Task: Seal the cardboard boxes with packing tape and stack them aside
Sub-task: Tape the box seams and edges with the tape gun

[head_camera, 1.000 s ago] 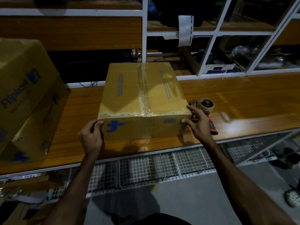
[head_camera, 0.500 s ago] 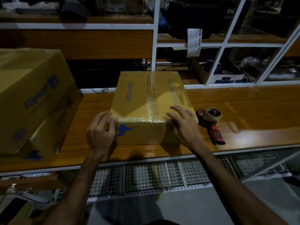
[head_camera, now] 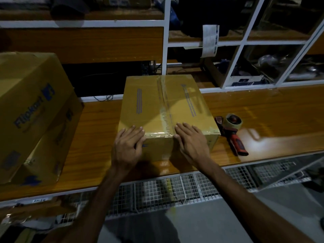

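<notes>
A closed yellow cardboard box [head_camera: 164, 104] sits in the middle of the wooden counter [head_camera: 263, 113], with clear tape running along its top seam and over the near edge. My left hand [head_camera: 128, 146] lies flat over the near left edge of the box, fingers straight. My right hand [head_camera: 191, 142] presses flat on the near edge just right of the taped seam. A tape dispenser [head_camera: 233, 132] with a red handle lies on the counter right of the box, untouched.
Two larger yellow boxes [head_camera: 33, 109] are stacked at the left end of the counter. White-framed shelves [head_camera: 233, 42] with dark items rise behind. A wire mesh rack [head_camera: 166, 192] runs below the counter's front edge.
Both hands left the box's side corners and came onto its top near edge, drawing closer to the taped seam. The view shifted so the box sits more central.
</notes>
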